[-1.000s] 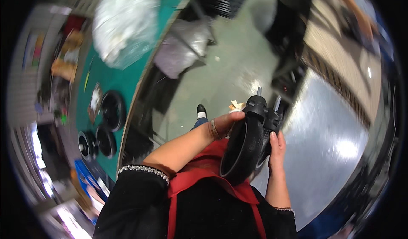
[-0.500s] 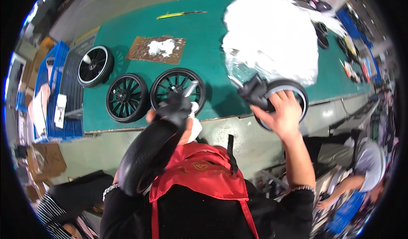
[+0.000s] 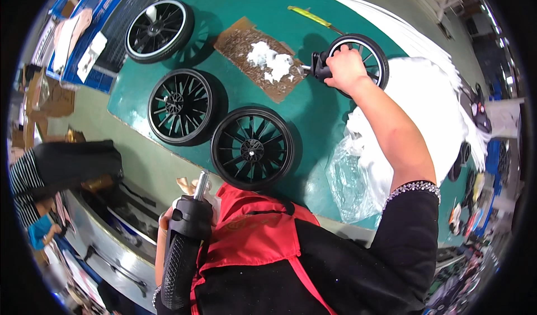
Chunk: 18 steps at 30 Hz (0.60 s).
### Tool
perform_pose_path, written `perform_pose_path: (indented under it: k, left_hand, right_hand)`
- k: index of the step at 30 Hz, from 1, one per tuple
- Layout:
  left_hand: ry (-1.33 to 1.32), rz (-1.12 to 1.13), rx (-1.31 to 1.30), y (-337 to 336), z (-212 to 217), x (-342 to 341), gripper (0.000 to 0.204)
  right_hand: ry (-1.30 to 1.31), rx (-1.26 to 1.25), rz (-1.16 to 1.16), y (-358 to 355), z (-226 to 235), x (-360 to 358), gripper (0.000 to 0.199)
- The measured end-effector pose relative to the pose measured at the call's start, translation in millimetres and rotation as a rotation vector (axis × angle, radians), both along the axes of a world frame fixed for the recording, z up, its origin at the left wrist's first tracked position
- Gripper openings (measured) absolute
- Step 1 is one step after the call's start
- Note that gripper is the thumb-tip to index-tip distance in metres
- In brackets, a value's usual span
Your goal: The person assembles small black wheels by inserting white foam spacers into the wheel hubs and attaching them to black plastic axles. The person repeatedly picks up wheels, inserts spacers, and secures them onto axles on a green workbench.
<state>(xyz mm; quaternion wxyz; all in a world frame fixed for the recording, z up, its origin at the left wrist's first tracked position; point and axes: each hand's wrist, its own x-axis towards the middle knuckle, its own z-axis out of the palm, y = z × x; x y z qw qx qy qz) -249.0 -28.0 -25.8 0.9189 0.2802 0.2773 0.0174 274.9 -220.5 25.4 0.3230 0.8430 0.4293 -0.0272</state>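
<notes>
In my right hand (image 3: 348, 69) is a caster wheel (image 3: 379, 63) with a pale rim, gripped at its black fork (image 3: 320, 66). A metal pin sticks out of that fork and its tip meets the right end of a brown, greasy board (image 3: 232, 43), close to the white grease (image 3: 269, 62). Low on the left, my left hand (image 3: 163, 221) is closed round a second caster wheel (image 3: 178, 264), seen edge-on, its metal pin (image 3: 201, 185) pointing up. Something white, perhaps a cloth, shows behind it; most of the left fingers are hidden.
Two black spoked wheels (image 3: 251, 150) lie flat on the green table (image 3: 313, 147), and a pale-rimmed wheel (image 3: 158, 31) sits farther left. A yellow knife (image 3: 309, 16) lies behind. White sheeting and clear plastic (image 3: 349, 175) cover the right side. Blue crates (image 3: 92, 80) stand left.
My right hand has carried its caster wheel away from the table's front right to the greasy board. The left one's caster wheel has drawn back off the black spoked wheel. The view has turned.
</notes>
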Motion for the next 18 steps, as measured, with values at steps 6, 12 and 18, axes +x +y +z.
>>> perform_pose_path:
  k: [6, 12, 18]
  left_hand:
    - [0.063, 0.098, -0.048, -35.0, -4.2, -1.9, 0.061]
    - [0.046, 0.076, -0.061, -27.3, -10.6, -1.3, 0.071]
    - [-0.149, -0.104, -0.174, 10.4, -36.7, 16.3, 0.081]
  right_hand:
    - [0.010, -0.099, 0.159, 20.9, -0.8, 19.3, 0.038]
    - [0.115, 0.063, 0.184, 4.5, 9.0, 7.4, 0.037]
    - [0.347, 0.723, 0.092, -27.3, 66.5, -55.7, 0.039]
